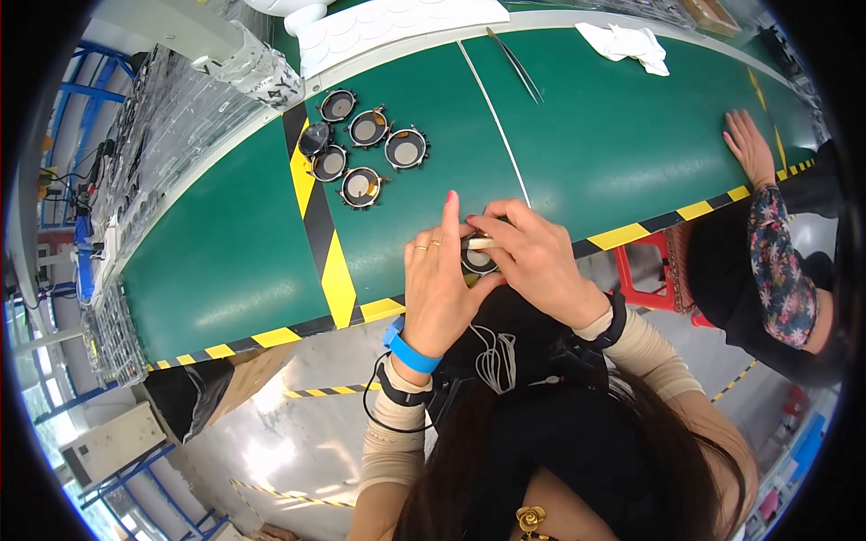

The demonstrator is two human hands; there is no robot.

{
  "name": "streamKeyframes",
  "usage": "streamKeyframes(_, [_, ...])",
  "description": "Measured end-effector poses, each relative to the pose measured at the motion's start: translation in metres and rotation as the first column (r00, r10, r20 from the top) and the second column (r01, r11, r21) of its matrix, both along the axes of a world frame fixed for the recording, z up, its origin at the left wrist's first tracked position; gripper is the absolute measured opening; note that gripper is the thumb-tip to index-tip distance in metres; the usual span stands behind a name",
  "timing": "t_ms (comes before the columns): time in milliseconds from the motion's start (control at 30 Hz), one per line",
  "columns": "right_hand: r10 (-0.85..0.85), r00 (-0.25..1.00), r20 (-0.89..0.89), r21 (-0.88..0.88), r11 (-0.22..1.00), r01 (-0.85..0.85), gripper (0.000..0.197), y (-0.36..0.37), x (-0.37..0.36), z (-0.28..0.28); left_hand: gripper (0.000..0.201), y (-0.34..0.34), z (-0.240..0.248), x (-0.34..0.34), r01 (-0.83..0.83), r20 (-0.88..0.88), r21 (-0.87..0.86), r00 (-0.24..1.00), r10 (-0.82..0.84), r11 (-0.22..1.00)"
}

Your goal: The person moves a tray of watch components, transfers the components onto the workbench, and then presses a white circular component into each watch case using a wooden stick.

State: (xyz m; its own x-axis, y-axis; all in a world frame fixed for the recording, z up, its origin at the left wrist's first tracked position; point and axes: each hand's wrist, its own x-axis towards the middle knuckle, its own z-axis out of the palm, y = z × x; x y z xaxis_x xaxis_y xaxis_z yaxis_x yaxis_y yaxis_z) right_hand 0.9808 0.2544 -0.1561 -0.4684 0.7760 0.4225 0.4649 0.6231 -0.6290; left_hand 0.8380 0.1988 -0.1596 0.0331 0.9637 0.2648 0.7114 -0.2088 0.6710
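At the table's near edge, between my hands, is a round watch case with a dark ring and a grey disc inside. My left hand steadies it from the left, thumb at its near rim and index finger pointing up. My right hand bends over it from the right, fingers pinched around a small pale strip lying across the case. The fingers hide part of the case. Farther left lie several similar watch cases in a loose group, one with a darker face.
Tweezers and a white cloth lie toward the back of the green table. A white scalloped piece stands behind. At right, another person's hand rests on the table, with a red stool below the edge.
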Motion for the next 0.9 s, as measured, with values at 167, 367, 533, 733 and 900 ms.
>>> streamKeyframes(167, [0.006,1.0,0.009,0.003,1.0,-0.007,0.018,0.004,-0.001,-0.007,0.108,0.001,-0.002,0.001,-0.049,-0.026,0.016,0.998,0.05,0.999])
streamKeyframes(367, [0.026,1.0,-0.014,0.062,0.998,-0.025,0.016,0.003,0.009,-0.008,0.1,0.003,0.0,0.007,-0.084,-0.04,0.006,0.996,0.084,0.996])
streamKeyframes(533, [-0.021,0.999,-0.038,0.029,0.999,0.022,0.017,-0.001,0.016,-0.006,0.077,0.006,0.003,0.011,-0.066,-0.158,0.028,0.985,0.069,0.997])
streamKeyframes(733, [0.035,0.999,-0.01,0.0,0.999,-0.035,0.02,0.002,0.025,-0.001,0.064,0.006,0.016,-0.005,0.098,-0.15,-0.053,0.983,-0.105,0.994])
streamKeyframes(900, [-0.128,0.989,-0.076,-0.017,0.992,0.127,0.025,-0.008,0.027,0.016,0.066,0.008,0.009,-0.004,0.068,-0.165,-0.04,0.984,-0.074,0.997])
